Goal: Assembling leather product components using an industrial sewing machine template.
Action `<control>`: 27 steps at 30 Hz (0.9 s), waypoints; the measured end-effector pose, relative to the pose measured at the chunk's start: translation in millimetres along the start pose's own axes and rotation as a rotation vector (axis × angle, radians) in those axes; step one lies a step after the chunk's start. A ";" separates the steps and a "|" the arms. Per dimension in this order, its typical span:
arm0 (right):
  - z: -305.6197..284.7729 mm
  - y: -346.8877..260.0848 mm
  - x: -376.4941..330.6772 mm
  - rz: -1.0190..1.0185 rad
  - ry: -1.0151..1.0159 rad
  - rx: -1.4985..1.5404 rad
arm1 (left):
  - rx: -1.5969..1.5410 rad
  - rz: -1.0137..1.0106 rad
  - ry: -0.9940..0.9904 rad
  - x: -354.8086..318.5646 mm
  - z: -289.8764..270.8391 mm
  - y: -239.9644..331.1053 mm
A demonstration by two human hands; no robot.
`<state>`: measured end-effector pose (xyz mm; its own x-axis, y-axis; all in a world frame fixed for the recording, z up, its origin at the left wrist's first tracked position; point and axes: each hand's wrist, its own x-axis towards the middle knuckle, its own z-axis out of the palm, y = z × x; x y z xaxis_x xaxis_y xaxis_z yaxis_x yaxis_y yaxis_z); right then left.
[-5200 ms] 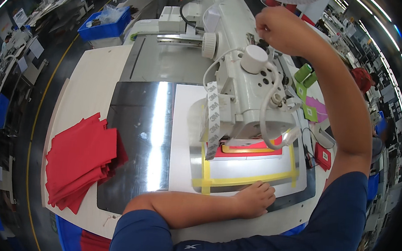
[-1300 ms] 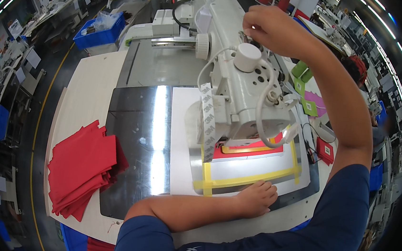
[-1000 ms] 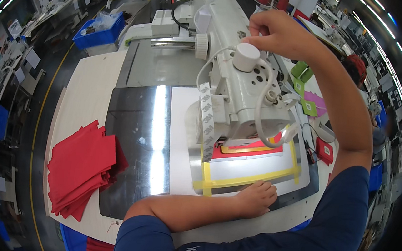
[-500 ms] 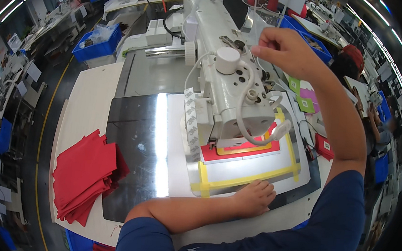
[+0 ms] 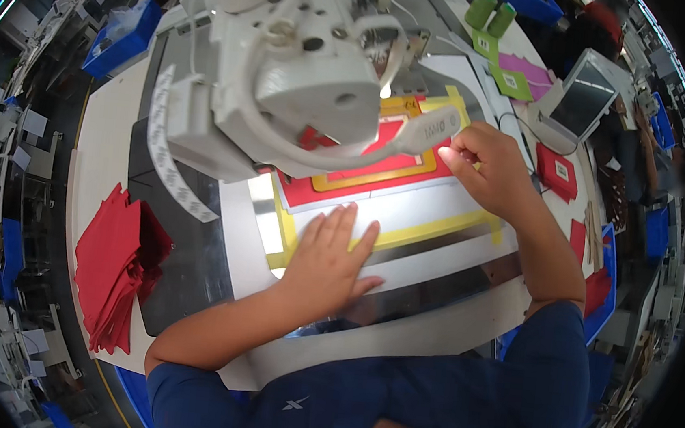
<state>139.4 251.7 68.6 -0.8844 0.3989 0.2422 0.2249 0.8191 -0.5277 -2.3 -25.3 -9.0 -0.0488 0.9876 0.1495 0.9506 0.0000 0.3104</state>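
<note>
My left hand (image 5: 327,253) lies flat with fingers spread on the white sheet (image 5: 420,217), its fingertips just short of a red fabric panel (image 5: 303,193). A yellow frame (image 5: 399,172) rests on that panel, partly under the large white sewing machine head (image 5: 313,89). At the panel's right side my right hand (image 5: 489,170) is closed, thumb against curled fingers; whatever is in them, if anything, cannot be made out. Its fingers are close to the tip of a bendy lamp (image 5: 431,132). Yellow tape (image 5: 406,234) borders the white sheet.
A stack of red fabric pieces (image 5: 114,267) lies at the left. To the right are a tilted screen (image 5: 585,93), a small red stack (image 5: 556,172), green thread spools (image 5: 481,10) and green and purple pieces (image 5: 510,82). A blue bin (image 5: 126,36) stands at the far left.
My right hand has come down from above the machine to the panel's right side. My left hand has moved left and forward, spreading flat on the sheet. The head view has shifted closer.
</note>
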 end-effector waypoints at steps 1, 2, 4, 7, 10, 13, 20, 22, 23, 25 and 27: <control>8.0 2.4 -5.5 -0.016 0.011 -0.001 | 0.033 -0.047 0.004 -2.4 -5.9 -1.3; 16.2 7.1 -11.0 -0.009 -0.047 -0.009 | 0.055 -0.048 0.020 -2.4 -6.9 -3.4; 31.6 13.4 -25.2 -0.094 -0.060 -0.078 | 0.051 -0.067 -0.024 -2.5 -11.5 0.6; 38.9 17.0 -36.3 -0.232 -0.128 -0.139 | 0.067 -0.098 -0.064 -1.8 -12.8 0.9; 39.8 14.9 -41.0 -0.329 -0.096 -0.161 | 0.087 -0.109 -0.076 -2.1 -13.4 0.1; 40.6 14.7 -48.2 -0.324 -0.108 -0.212 | 0.172 -0.128 -0.016 -2.0 -17.4 -1.9; 38.3 12.8 -55.1 -0.291 -0.261 -0.395 | 0.268 -0.233 -0.174 -3.7 -21.2 -7.0; 35.8 11.2 -56.0 -0.259 -0.291 -0.439 | 0.294 -0.244 -0.177 -6.7 -24.5 -2.3; 35.9 10.3 -56.4 -0.267 -0.296 -0.480 | 0.339 -0.291 -0.196 -9.7 -25.7 -1.5; 34.5 10.4 -58.5 -0.263 -0.300 -0.525 | 0.334 -0.267 -0.181 -10.6 -24.6 -2.4; 33.1 9.8 -59.1 -0.195 -0.247 -0.560 | 0.371 -0.269 -0.180 -9.3 -23.9 -3.4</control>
<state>180.3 222.5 22.2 -0.9837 0.1691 0.0613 0.1710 0.9849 0.0279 -12.4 -38.2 11.0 -0.2850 0.9563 -0.0652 0.9582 0.2825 -0.0445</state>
